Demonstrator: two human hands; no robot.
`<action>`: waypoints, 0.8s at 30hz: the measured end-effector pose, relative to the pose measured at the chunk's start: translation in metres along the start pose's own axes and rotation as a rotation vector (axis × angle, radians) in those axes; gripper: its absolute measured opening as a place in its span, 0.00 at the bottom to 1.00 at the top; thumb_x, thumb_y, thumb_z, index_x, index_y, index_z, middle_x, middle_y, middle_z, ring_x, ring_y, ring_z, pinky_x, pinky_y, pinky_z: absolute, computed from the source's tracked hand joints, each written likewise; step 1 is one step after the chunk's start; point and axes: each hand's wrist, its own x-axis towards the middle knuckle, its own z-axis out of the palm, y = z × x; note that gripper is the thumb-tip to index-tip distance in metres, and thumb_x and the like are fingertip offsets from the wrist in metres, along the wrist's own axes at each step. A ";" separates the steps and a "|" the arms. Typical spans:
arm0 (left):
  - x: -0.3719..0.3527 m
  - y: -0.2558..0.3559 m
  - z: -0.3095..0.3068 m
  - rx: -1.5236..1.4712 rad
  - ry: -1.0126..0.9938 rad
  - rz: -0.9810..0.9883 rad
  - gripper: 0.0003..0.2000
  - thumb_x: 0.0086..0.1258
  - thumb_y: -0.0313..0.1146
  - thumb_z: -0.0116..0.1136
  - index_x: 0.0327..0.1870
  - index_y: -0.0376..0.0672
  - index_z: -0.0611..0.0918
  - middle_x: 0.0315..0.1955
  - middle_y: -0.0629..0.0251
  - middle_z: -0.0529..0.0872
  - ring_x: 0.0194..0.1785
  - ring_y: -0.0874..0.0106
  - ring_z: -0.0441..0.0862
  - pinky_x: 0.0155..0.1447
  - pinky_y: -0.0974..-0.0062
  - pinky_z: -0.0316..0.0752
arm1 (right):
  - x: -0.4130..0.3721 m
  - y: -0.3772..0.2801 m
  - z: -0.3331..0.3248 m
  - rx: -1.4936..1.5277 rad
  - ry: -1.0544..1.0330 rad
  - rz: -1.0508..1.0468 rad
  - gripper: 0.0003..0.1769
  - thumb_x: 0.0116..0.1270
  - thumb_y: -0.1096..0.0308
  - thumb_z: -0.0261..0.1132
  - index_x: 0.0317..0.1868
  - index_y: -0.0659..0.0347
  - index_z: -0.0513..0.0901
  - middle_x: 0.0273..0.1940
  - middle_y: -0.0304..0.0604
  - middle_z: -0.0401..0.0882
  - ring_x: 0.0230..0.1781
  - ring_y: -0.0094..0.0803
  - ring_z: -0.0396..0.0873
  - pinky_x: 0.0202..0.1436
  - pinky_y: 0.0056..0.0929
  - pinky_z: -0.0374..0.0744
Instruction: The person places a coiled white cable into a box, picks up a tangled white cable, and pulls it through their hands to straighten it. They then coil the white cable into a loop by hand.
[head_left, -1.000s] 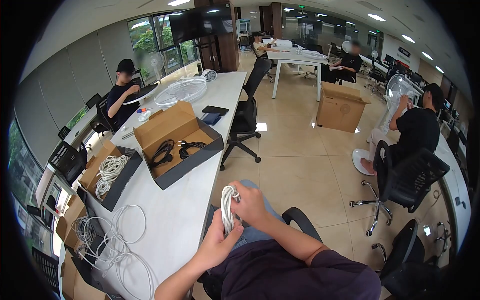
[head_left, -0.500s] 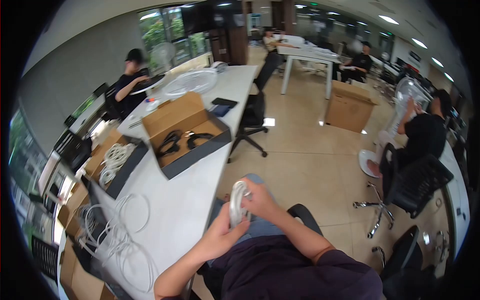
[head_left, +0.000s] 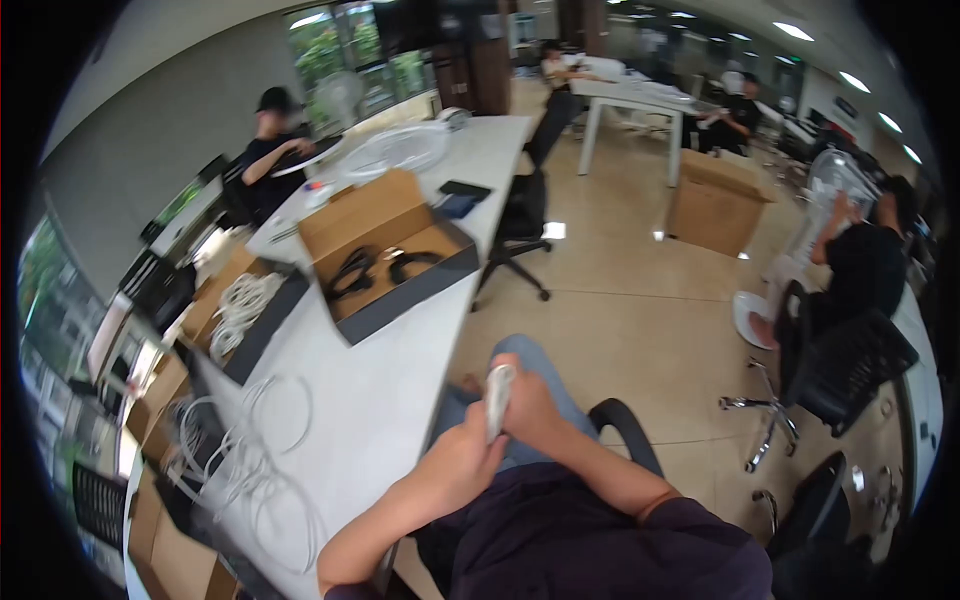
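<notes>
A bundled white cable (head_left: 497,402) is held upright above my lap, seen almost edge-on. My left hand (head_left: 460,458) is closed around its lower end. Higher up, the fingers of my right hand (head_left: 533,408) wrap its right side. To my left, loose loops of white cable (head_left: 262,470) lie spread on the white table (head_left: 375,400), some reaching over a dark box at its edge.
An open cardboard box (head_left: 385,305) on the table holds black cables. Behind the loops, another box holds coiled white cables (head_left: 243,308). Several people sit around the room. A large carton (head_left: 715,208), office chairs (head_left: 830,375) and fan parts stand about.
The white cable bundle has turned from showing its loop to nearly edge-on, and my hands have drawn closer together around it. The view has shifted slightly.
</notes>
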 end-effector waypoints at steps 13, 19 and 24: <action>0.000 0.012 -0.006 0.165 -0.126 -0.085 0.15 0.68 0.24 0.53 0.52 0.30 0.65 0.28 0.40 0.81 0.34 0.42 0.80 0.37 0.58 0.74 | -0.010 0.010 0.012 0.077 -0.049 0.070 0.25 0.62 0.74 0.63 0.57 0.64 0.61 0.38 0.60 0.79 0.33 0.57 0.80 0.35 0.47 0.78; 0.003 0.008 0.009 0.205 -0.029 -0.023 0.14 0.68 0.22 0.53 0.52 0.31 0.66 0.27 0.40 0.80 0.32 0.42 0.80 0.36 0.58 0.74 | -0.009 0.003 0.003 0.124 -0.024 0.113 0.30 0.60 0.79 0.61 0.62 0.62 0.60 0.38 0.55 0.79 0.35 0.54 0.81 0.41 0.44 0.79; 0.004 0.003 0.014 0.220 -0.022 0.001 0.17 0.68 0.23 0.53 0.54 0.27 0.66 0.29 0.39 0.80 0.32 0.41 0.79 0.36 0.55 0.74 | -0.002 0.003 -0.011 0.203 -0.075 0.117 0.27 0.59 0.80 0.60 0.59 0.61 0.66 0.31 0.49 0.80 0.37 0.48 0.81 0.42 0.38 0.78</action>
